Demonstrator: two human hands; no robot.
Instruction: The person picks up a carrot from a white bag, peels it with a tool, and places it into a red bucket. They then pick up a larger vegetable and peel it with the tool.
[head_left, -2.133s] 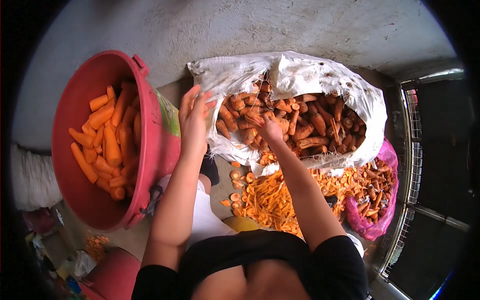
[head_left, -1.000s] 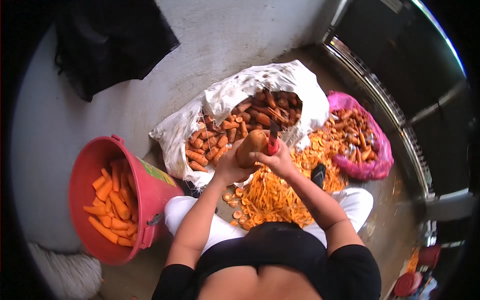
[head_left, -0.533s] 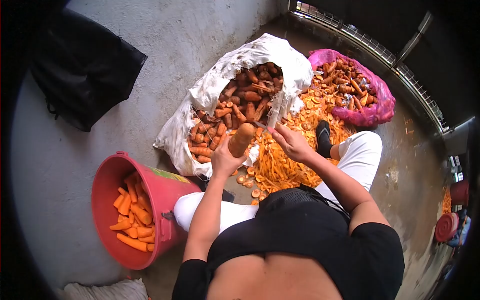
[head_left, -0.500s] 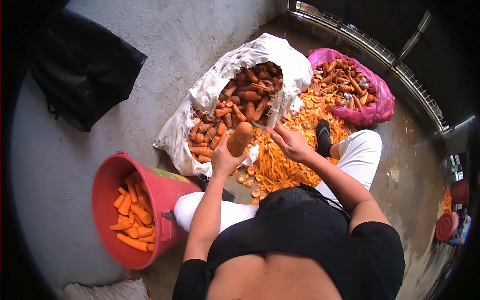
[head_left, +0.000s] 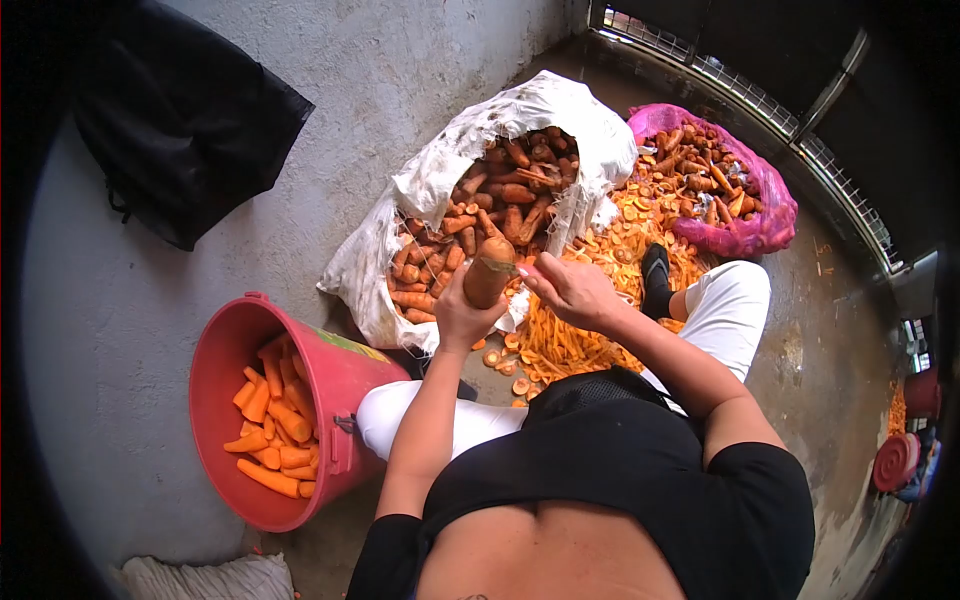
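My left hand [head_left: 464, 316] is closed around a large unpeeled carrot [head_left: 489, 278], its thick end pointing up. My right hand [head_left: 582, 294] grips a small knife [head_left: 503, 266]; the thin blade lies across the carrot near its top, and most of the handle is hidden by my fingers. Just beyond my hands, a torn white sack [head_left: 350, 275] spills unpeeled carrots [head_left: 430, 262]. Below my right hand is a heap of orange peelings [head_left: 560, 345] with cut carrot ends.
A red bucket [head_left: 212, 430] holding peeled carrots [head_left: 275, 425] stands at my left knee. A pink sack [head_left: 770, 215] of carrots and scraps lies at the far right. A black bag [head_left: 195, 130] is against the grey wall [head_left: 340, 90]. A whitish sack [head_left: 205, 578] lies at bottom left.
The knife has come from just beyond the carrot onto its upper end. My right hand has moved slightly nearer the left. The whole view has shifted a little.
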